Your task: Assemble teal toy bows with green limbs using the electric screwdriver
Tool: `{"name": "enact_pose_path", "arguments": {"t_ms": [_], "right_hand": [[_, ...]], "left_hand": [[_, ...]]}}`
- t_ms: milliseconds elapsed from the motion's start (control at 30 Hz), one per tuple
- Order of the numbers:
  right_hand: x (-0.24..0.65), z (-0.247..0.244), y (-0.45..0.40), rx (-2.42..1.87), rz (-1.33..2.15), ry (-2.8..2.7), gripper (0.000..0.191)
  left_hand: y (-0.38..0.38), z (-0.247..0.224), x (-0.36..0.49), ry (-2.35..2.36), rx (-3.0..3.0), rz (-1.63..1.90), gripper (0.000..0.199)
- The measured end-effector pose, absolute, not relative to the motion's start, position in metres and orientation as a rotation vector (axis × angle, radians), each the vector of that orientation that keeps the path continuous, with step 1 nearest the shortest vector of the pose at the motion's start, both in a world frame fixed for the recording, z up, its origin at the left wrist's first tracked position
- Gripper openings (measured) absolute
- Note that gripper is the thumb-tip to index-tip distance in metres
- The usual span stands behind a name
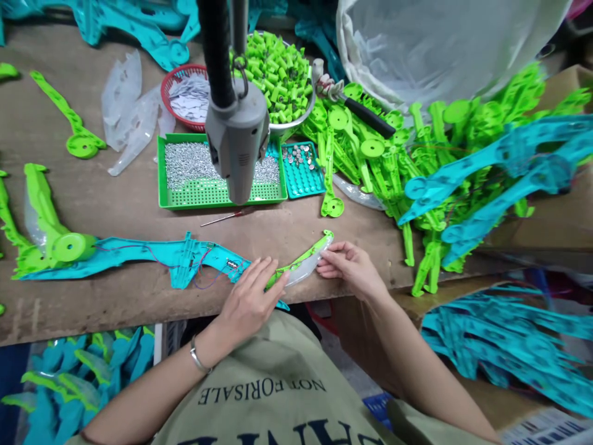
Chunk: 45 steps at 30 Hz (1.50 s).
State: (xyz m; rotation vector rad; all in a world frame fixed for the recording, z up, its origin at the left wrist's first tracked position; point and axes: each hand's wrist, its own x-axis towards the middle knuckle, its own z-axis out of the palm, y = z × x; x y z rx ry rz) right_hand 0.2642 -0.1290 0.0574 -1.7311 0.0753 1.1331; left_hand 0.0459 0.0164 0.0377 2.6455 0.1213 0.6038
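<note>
Near the brown, flat tabletop's [115, 309] edge, my right hand [349, 269] pinches a clear, curved plastic piece [304, 269] along a slim lime-green plastic arm [313, 248], and uneven pulling could misalign them if my left hand [250, 303], its grip hidden, slips.

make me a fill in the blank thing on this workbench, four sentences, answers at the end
The right hand pinches a clear piece, while the bracelet is on the ____ wrist.
The basket of white slips is coloured ____.
The tray of screws is coloured ____.
The screwdriver lies ____ the screw tray and the long blue part.

Missing words: left; red; green; between
</note>
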Motion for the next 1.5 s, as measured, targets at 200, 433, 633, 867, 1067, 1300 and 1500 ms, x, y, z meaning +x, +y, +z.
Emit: {"name": "enact_pose_path", "arguments": {"t_ms": [200,433,633,867,1067,1300,1500], "right_hand": [[0.267,0.062,-0.125,-1.766,1.068,0.062,0.079],[0.270,0.062,-0.126,-1.795,1.034,0.011,0.081],[0.278,0.060,-0.126,-1.814,1.047,-0.002,0.080],[0.300,0.063,-0.114,-1.832,1.199,0.046,0.069],[0.316,0.068,-0.102,-1.875,1.324,-0.011,0.056],[0.321,0.077,-0.086,-2.062,1.405,-0.259,0.041],[0.320,0.081,-0.089,-2.230,0.985,-0.550,0.018]], "left_hand": [[0.013,0.033,0.042,0.156,2.617,0.598,0.036],[0.011,0.031,0.040,0.131,2.640,0.593,0.040],[0.012,0.036,0.043,0.137,2.664,0.599,0.034],[0.017,0.038,0.046,0.140,2.669,0.611,0.031],[0.019,0.037,0.047,0.160,2.668,0.623,0.031],[0.023,0.039,0.047,0.157,2.716,0.666,0.031],[0.023,0.040,0.049,0.147,2.739,0.717,0.031]]}}
